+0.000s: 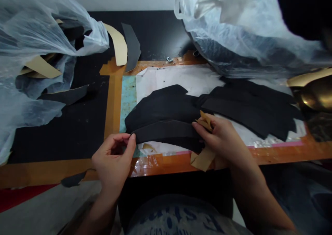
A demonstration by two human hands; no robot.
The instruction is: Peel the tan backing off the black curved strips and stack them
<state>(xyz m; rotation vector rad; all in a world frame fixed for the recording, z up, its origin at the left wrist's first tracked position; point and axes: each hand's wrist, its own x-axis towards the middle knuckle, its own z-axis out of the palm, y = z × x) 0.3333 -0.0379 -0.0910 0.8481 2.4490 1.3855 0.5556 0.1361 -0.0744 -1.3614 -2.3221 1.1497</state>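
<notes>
Black strip (166, 129), one, curved: lying over the lower edge of the left black pieces (160, 105), spanning the gap between two bare hands. Left hand (112, 157): thumb and forefinger closed in a pinch on the strip's left tip. Right hand (224, 134): fingers curled closed round tan scraps (203, 160), some jutting above the fingers, others hanging below; its thumb tip is at the strip's right part, though whether it also pinches the strip I cannot tell.

White paper (166, 79), beneath the black pieces; a second fanned group, the right black pieces (246, 105), beside the first. Teal sheet (128, 102), at the paper's left. Brown tape (112, 103), bordering the work area on a black table (85, 134).

Beige piece (118, 46) and grey piece (131, 46), side by side beyond the tape's corner. Small metal clip (169, 59), at the far edge. Clear plastic bags: left bag (31, 31), holding beige and dark pieces; right bag (233, 31), bulky, behind the right pieces.
</notes>
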